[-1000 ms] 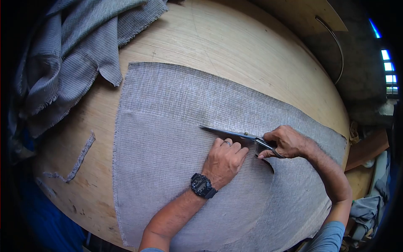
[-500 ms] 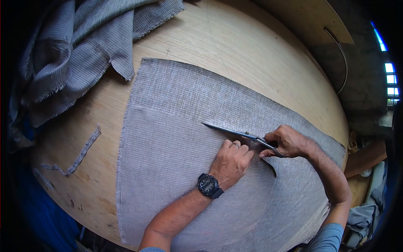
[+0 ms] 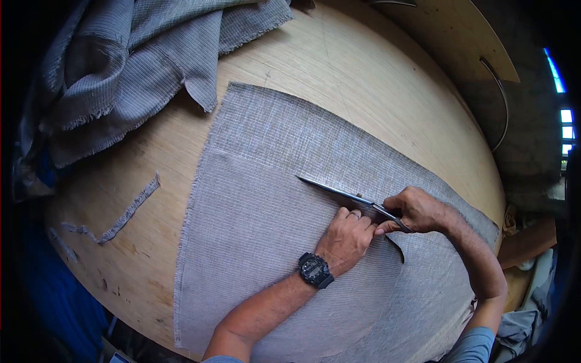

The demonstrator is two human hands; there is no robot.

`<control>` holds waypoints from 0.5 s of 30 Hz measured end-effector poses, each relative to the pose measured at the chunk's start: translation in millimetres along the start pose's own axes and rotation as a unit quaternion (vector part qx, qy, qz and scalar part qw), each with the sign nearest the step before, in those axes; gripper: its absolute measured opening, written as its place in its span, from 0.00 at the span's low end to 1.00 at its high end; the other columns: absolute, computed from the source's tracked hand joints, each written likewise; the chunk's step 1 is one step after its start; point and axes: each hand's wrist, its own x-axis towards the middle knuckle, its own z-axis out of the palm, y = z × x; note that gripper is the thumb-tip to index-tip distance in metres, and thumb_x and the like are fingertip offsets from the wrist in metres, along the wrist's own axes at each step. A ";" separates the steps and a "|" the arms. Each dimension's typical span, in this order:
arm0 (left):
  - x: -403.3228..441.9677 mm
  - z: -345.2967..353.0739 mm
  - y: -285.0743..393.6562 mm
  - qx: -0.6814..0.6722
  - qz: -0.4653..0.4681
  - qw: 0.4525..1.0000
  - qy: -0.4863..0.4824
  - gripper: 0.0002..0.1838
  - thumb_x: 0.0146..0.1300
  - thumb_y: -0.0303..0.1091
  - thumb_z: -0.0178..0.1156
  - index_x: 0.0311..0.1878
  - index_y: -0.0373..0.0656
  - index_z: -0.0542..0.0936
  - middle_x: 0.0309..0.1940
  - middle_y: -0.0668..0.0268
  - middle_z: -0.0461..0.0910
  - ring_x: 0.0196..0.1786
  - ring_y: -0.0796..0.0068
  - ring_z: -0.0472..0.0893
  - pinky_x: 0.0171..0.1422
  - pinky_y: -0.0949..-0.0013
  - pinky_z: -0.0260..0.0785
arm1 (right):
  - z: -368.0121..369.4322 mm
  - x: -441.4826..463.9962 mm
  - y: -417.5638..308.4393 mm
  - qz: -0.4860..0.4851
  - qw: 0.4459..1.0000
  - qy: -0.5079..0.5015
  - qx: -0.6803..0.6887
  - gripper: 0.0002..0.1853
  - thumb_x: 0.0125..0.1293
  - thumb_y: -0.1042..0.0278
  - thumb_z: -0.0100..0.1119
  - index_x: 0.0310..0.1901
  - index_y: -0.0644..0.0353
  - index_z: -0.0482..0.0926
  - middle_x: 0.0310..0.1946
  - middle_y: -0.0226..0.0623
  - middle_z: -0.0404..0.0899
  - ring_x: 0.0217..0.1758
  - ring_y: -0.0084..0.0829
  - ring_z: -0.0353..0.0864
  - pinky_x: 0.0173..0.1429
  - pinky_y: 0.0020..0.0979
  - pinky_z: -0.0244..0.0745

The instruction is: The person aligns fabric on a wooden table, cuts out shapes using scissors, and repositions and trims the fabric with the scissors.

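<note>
Long metal scissors (image 3: 339,192) lie low over a piece of grey woven fabric (image 3: 242,206), their blades pointing left and nearly together. My right hand (image 3: 414,212) is wrapped round the scissor handles, thumb toward my left hand. Just below the blades, my left hand (image 3: 348,239) presses on the fabric with curled fingers, close beside the right thumb; its fingertips are partly hidden. A ring and a black watch (image 3: 315,270) are on the left side. To the right of the left hand, a dark curved cut edge (image 3: 396,249) shows in the fabric.
A wooden table (image 3: 339,54) bears the fabric. Crumpled grey cloth (image 3: 145,72) is heaped at upper left. A frayed strip (image 3: 130,212) lies at left. Beyond the right edge are a board with a curved metal rod (image 3: 503,109) and more cloth (image 3: 520,327).
The view has shifted, so the fabric and cloth appear farther right. My hands are closer together, the right thumb now beside the left knuckles. The scissors remain in my right hand.
</note>
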 end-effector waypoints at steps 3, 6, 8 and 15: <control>-2.6 4.1 0.3 -0.038 -0.001 0.998 0.059 0.04 0.63 0.29 0.62 0.34 0.39 0.82 0.27 0.64 0.78 0.33 0.69 0.78 0.43 0.63 0.67 | -3.2 1.3 -18.6 -0.006 0.999 0.031 -0.024 0.37 0.57 0.26 0.63 0.24 0.63 0.77 0.13 0.35 0.73 0.18 0.30 0.73 0.25 0.37 0.68; -3.8 1.4 0.2 -0.034 -0.003 0.999 0.035 0.04 0.64 0.28 0.59 0.34 0.39 0.81 0.28 0.63 0.79 0.33 0.68 0.78 0.44 0.62 0.68 | -3.7 11.1 -17.6 0.017 0.999 0.010 -0.041 0.37 0.57 0.26 0.63 0.26 0.63 0.79 0.14 0.35 0.73 0.20 0.29 0.75 0.25 0.37 0.69; -3.2 0.3 1.1 -0.011 -0.013 1.000 -0.008 0.05 0.65 0.28 0.58 0.35 0.39 0.81 0.29 0.62 0.79 0.33 0.68 0.79 0.46 0.61 0.69 | -6.9 13.6 -13.8 0.016 0.999 -0.010 -0.041 0.38 0.57 0.24 0.62 0.28 0.63 0.80 0.15 0.35 0.73 0.21 0.30 0.76 0.26 0.37 0.70; -4.8 7.7 2.1 -0.129 -0.104 0.985 0.044 0.07 0.63 0.27 0.55 0.37 0.36 0.81 0.33 0.58 0.78 0.41 0.65 0.78 0.53 0.61 0.72 | -9.9 17.3 -34.5 0.012 1.000 -0.011 -0.021 0.39 0.58 0.24 0.60 0.27 0.63 0.76 0.16 0.38 0.74 0.21 0.32 0.75 0.27 0.39 0.69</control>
